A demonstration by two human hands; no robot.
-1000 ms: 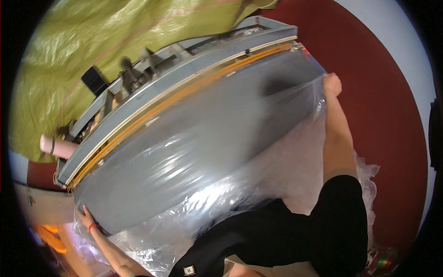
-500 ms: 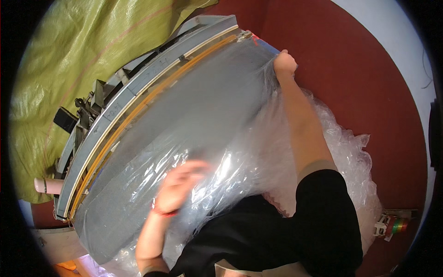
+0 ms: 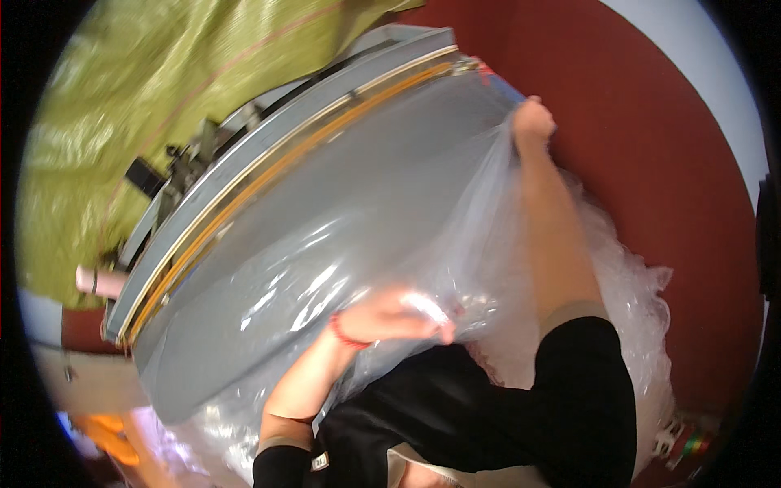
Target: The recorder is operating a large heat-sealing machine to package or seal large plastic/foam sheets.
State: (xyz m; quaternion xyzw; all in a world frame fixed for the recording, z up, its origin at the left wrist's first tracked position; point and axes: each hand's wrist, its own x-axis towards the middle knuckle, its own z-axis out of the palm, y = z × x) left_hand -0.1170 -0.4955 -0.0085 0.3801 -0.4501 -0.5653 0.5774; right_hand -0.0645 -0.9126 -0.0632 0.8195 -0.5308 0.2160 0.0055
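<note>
Across the far left, a wide spread of crinkled yellow-green woven tarpaulin (image 3: 146, 106), hanging behind everything else. To the far right, a dark red wall or floor surface (image 3: 667, 163), running down the right side. Through the middle, a large grey flat-topped machine table (image 3: 325, 211) with a brass-coloured strip along its far edge, slanting from near left to far right. Draped over that grey top, a big sheet of clear glossy plastic film (image 3: 455, 244), stretched taut at the far right corner and spilling off the near edge into a crumpled heap of the same film at near right. At the far right corner of the table, the right hand (image 3: 533, 122), arm fully extended, fingers closed tight around a gathered fold of the film. Nearer and toward the middle, the left hand (image 3: 403, 313), a red band on its wrist, fingers curled down and pinching the film just off the table's near edge. On the table's far left side, small dark machine parts (image 3: 175, 159), blurred.
</note>
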